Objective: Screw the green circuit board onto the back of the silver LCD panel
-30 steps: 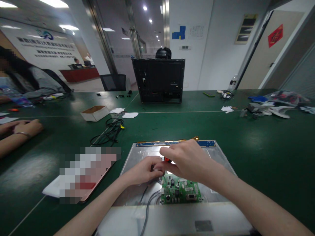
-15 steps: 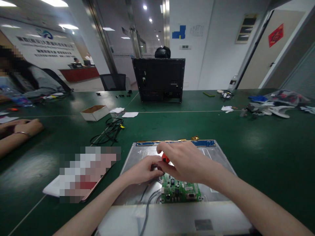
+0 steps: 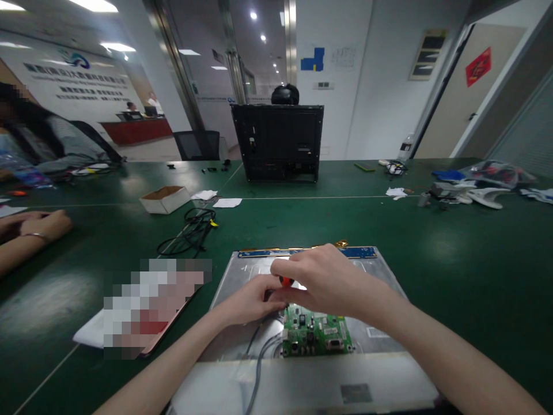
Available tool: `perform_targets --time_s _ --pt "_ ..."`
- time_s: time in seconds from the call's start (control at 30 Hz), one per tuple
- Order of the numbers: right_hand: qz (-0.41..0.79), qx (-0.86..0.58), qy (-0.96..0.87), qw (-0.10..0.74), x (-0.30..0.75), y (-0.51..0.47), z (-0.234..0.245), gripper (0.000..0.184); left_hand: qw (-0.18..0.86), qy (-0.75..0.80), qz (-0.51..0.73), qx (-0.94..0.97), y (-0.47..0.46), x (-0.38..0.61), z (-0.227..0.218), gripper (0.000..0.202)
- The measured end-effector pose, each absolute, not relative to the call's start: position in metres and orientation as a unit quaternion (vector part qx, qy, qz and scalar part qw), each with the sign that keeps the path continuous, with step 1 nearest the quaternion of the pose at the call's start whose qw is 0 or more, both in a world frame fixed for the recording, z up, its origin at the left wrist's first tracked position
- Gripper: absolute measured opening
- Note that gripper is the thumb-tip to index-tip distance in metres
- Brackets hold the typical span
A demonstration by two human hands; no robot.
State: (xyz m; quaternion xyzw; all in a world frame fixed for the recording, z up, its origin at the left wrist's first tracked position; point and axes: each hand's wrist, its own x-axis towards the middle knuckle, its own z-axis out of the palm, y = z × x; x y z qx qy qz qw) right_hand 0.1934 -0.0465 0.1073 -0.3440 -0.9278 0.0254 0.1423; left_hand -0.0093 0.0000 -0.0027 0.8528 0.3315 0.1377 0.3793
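A: Where is the silver, rectangular metal display panel [image 3: 254, 268] lying, and what is bordering it?

B: It is lying flat on the dark-green tabletop [image 3: 453, 271], directly in front of the person. A narrow blue circuit strip [image 3: 363, 252] is running along its far edge. Past that edge, the green surface is extending to a black, flat-backed monitor [image 3: 279, 141] that is standing upright. On the right, the surface is continuing well past the panel's side edge.

A: What is limiting movement on the left?

B: A flat, pink-edged item with a pixelated face [image 3: 155, 317] is lying near the panel's left edge. A tangled black cable [image 3: 190, 230] is lying farther out, and an open white cardboard box [image 3: 170, 204] is sitting beyond it.

A: What is the grip on each side?

B: The right hand [image 3: 324, 276] is curling over the panel; its thumb and index finger are clamping a small orange-and-black handle [image 3: 285, 281]. The left hand [image 3: 254, 297] is holding its thumb and fingertips close together beside the handle, near the far-left corner of a green rectangular circuit board [image 3: 317, 334]. Whether those fingertips are gripping anything, I cannot tell.
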Motion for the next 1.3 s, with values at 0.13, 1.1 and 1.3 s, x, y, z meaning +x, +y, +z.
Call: perform_targets --time_s 0.13,1.1,1.3 --pt "0.023 -0.355 -0.924 0.144 0.197 -0.045 0.106 0.012 0.378 0.326 0.170 0.850 -0.003 -0.007 -0.001 0.007" --pt "0.025 -0.343 -0.929 0.135 0.203 -0.047 0.109 0.017 0.341 0.288 0.175 0.877 -0.004 -0.008 -0.001 0.008" --pt "0.009 -0.364 -0.922 0.129 0.201 -0.045 0.107 0.015 0.347 0.283 0.176 0.877 -0.003 -0.007 -0.003 0.009"
